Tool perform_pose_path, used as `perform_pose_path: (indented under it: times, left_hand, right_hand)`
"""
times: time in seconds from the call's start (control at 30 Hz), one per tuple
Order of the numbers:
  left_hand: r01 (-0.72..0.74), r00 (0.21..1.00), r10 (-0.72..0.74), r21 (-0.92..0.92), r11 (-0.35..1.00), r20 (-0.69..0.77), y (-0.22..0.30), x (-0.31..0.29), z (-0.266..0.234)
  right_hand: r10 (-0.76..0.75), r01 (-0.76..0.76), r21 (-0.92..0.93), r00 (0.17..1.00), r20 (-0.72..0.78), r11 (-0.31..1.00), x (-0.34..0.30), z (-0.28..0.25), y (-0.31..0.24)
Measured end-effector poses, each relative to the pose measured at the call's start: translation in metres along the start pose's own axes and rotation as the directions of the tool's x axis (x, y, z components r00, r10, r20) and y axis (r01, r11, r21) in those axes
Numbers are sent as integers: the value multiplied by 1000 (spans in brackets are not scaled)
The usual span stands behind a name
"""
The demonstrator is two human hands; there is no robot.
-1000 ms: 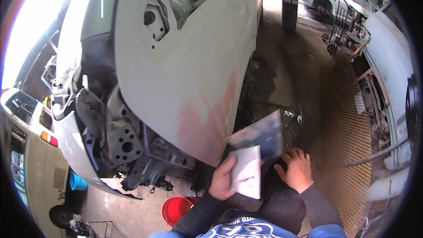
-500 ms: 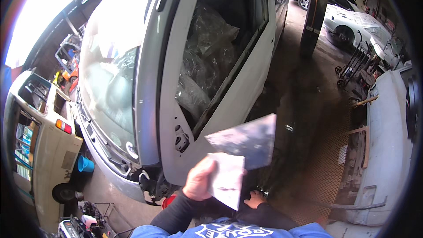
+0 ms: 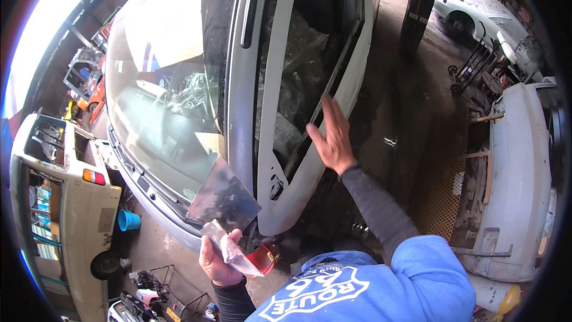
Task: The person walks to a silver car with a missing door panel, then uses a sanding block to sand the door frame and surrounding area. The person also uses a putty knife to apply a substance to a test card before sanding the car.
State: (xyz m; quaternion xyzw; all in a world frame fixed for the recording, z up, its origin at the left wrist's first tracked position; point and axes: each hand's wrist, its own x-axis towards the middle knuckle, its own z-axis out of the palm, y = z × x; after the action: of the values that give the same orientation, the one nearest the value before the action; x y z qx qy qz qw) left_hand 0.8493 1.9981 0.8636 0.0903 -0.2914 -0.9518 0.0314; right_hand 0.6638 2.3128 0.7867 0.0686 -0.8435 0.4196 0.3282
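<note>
My left hand (image 3: pixel 220 260) is closed round a folded pale, pinkish sheet (image 3: pixel 231 255). Rising beyond it is a stiff grey flat sheet (image 3: pixel 223 197) with dark smudges, in the same grip. Both overlap the lower front corner of the vehicle. My right hand (image 3: pixel 335 143) is open, fingers spread, over the lower window edge of the bare white door (image 3: pixel 316 173). Whether the palm touches the door cannot be made out. Crumpled clear plastic (image 3: pixel 292 83) shows through the window opening, and the windshield (image 3: pixel 173 77) lies to the left.
A red container (image 3: pixel 262 259) stands beside my left hand. Further left are a blue bucket (image 3: pixel 128 220) and a cream van (image 3: pixel 65 203). A pillar (image 3: pixel 420 9), a hand truck (image 3: pixel 468 68) and a loose pale body panel (image 3: pixel 518 185) stand on the right.
My right hand has come up from near my body to the door's window edge, its fingers spread. The left hand, with both sheets, has moved left and lower, and the view has shifted.
</note>
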Motion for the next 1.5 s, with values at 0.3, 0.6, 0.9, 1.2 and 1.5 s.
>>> perform_pose_path:
  times: [0.3, 0.6, 0.9, 1.2, 1.5]
  left_hand:
    - [-52, 999, 53, -59, 997, 0, 11, -13, 19]
    - [81, 996, -79, -77, 994, 31, 28, -18, -16]
    - [85, 996, -86, -34, 996, -23, 45, -14, -37]
    - [120, 990, -120, 6, 993, 69, 56, -12, -41]
    - [-2, 997, 7, 57, 998, -78, 61, -12, -41]
  right_hand:
    - [-150, 163, 87, 979, -138, 983, 157, 40, -63]
    - [-132, 94, -155, 957, -259, 984, 142, 73, -80]
    - [-17, 19, 15, 994, -106, 1000, 21, 107, -89]
    - [-23, 19, -71, 998, -56, 997, -80, 127, -105]
    - [19, -23, -12, 972, -232, 1000, 166, 75, -72]
